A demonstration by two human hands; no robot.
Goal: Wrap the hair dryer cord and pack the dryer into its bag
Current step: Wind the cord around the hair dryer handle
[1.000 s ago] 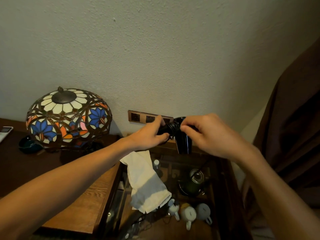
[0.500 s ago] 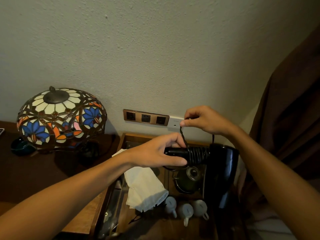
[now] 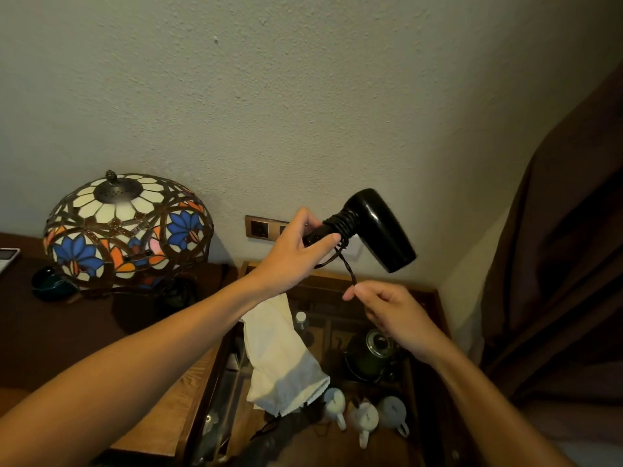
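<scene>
A black hair dryer is held up in front of the wall, its barrel pointing down to the right. My left hand grips its handle. Several turns of black cord are wound around the handle near the barrel. A short twisted length of cord runs down from the handle to my right hand, which pinches its end just below the dryer. A pale cloth bag lies draped over the edge of the wooden tray below.
A stained-glass lamp stands on the dark table at left. A wall socket strip sits behind my left hand. The wooden tray holds a dark teapot and three pale cups. A brown curtain hangs at right.
My left hand has lifted the dryer and turned its barrel up to the right. My right hand has dropped from above the handle to below it, still pinching the cord.
</scene>
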